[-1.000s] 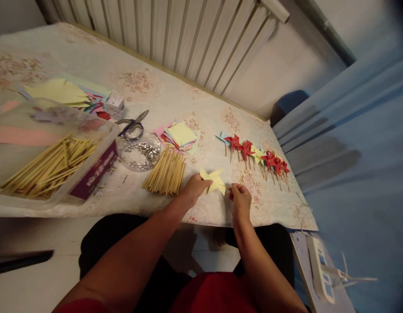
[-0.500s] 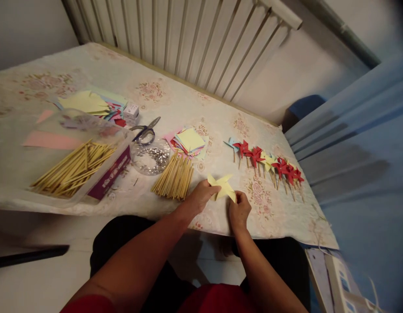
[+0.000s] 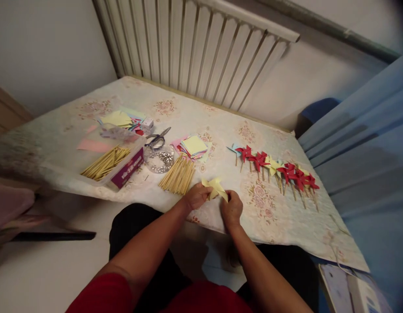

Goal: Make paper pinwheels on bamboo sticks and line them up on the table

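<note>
A yellow paper pinwheel with folded, pointed blades (image 3: 214, 187) is held just inside the near edge of a table covered in pale floral cloth (image 3: 221, 130); whether it touches the cloth cannot be told. The left hand (image 3: 197, 197) grips its left side, thumb lying over the paper. The right hand (image 3: 233, 209) has its fingers curled in at the right-hand blade, seemingly pinching its tip, though the fingertips are partly hidden.

Just left of the left hand, a fanned bundle of thin tan sticks (image 3: 178, 176) lies near the same edge. Behind it, toward the far edge, sits a stack of square sheets of coloured paper (image 3: 194, 147); beside both stands a round clear plastic dish (image 3: 165, 167) of small silvery metal pieces (image 3: 165, 157). Dark-handled scissors (image 3: 155, 141) lie behind the dish. Farther toward the left end, a clear plastic box with a purple label (image 3: 128, 169) contains more tan sticks (image 3: 106, 163). Toward the right edge, red, yellow and blue paper pinwheels on sticks (image 3: 288, 172) lie in a slanting row.
</note>
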Demonstrator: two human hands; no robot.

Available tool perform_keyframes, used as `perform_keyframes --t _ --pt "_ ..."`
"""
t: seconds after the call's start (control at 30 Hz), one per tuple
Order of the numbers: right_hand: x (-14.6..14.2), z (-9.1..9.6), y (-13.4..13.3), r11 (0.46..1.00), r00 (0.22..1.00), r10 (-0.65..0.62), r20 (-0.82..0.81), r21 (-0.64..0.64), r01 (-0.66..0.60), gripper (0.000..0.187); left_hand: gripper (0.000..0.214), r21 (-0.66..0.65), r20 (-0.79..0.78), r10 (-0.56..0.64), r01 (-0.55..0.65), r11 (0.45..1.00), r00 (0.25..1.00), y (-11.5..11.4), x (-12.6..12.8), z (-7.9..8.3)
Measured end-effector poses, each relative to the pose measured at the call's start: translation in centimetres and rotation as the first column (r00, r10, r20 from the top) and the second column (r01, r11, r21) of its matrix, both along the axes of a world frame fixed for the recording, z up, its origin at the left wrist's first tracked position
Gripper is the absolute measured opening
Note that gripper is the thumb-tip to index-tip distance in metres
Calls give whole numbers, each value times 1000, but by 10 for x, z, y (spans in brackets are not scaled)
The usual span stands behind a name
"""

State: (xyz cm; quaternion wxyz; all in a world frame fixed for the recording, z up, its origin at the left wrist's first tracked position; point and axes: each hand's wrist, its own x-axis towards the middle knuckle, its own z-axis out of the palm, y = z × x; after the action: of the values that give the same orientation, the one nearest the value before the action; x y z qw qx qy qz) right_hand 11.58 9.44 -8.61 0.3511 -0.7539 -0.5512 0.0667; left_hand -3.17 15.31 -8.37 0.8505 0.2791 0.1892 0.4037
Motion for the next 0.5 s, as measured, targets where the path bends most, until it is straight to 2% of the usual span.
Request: perform_keyframes --t 0.27,0.5 --pt "3 -3 -3 997 998 58 5 48 -59 30 35 -104 -13 216 -216 971 976 -27 -8 0" --pt "9 -11 -24 984 988 154 29 91 -156 31 32 -117 -63 282 -288 951 957 -42 -5 6"
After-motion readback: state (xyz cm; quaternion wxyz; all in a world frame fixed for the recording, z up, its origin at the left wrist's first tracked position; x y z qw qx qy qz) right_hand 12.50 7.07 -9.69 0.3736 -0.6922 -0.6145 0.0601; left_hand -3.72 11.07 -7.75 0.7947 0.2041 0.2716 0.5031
